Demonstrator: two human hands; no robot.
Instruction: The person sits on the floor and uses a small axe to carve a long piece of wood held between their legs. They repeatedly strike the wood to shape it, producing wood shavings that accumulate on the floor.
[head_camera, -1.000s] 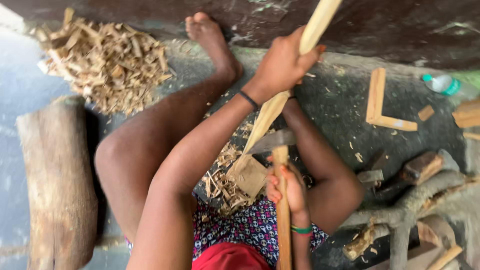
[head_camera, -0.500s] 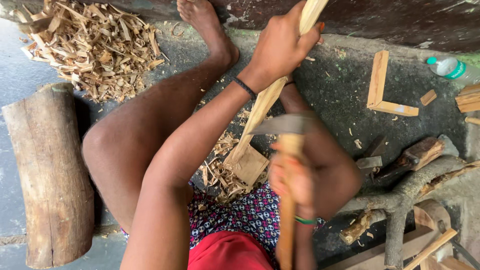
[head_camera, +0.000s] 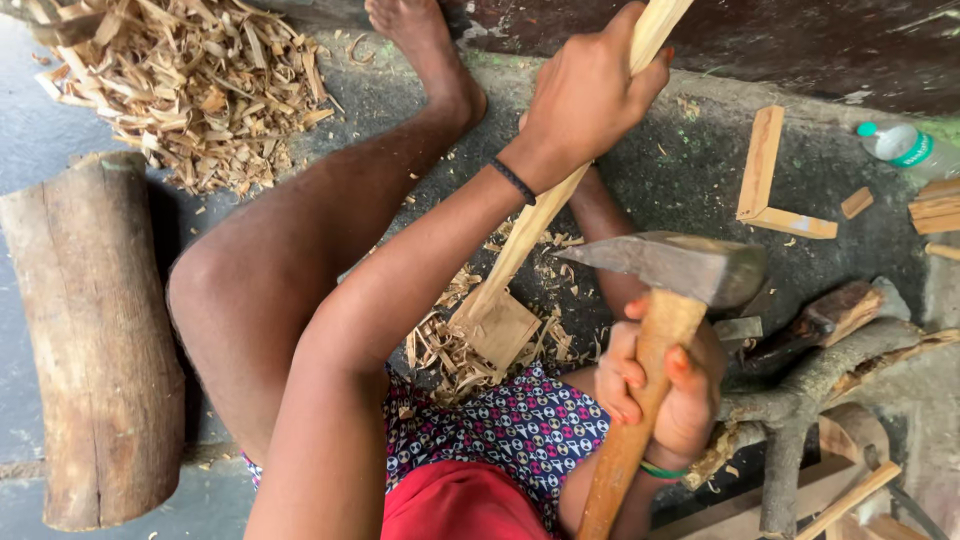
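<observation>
L hand: my left hand (head_camera: 585, 95) wrapped tight round the long pale wooden stick (head_camera: 530, 225), held slanted, lower end on the small square wood block (head_camera: 497, 328).
R hand: my right hand (head_camera: 660, 395) clenched on the wooden handle of the grey steel-headed hatchet (head_camera: 670, 268), head up near the stick.
Around: shavings pile (head_camera: 190, 80) far left, thick log (head_camera: 95, 340) beside my knee, plastic bottle (head_camera: 905, 145) w/ green cap far right.

A long, pale, shaved wooden stick (head_camera: 560, 200) runs slantwise through the left fingers (head_camera: 640, 70), its lower end on a small square wooden block (head_camera: 497, 328) well below them. A steel-headed hatchet with a light wooden handle (head_camera: 665, 300) rises from the right fingers (head_camera: 625, 375) — head just above them, tilted.
</observation>
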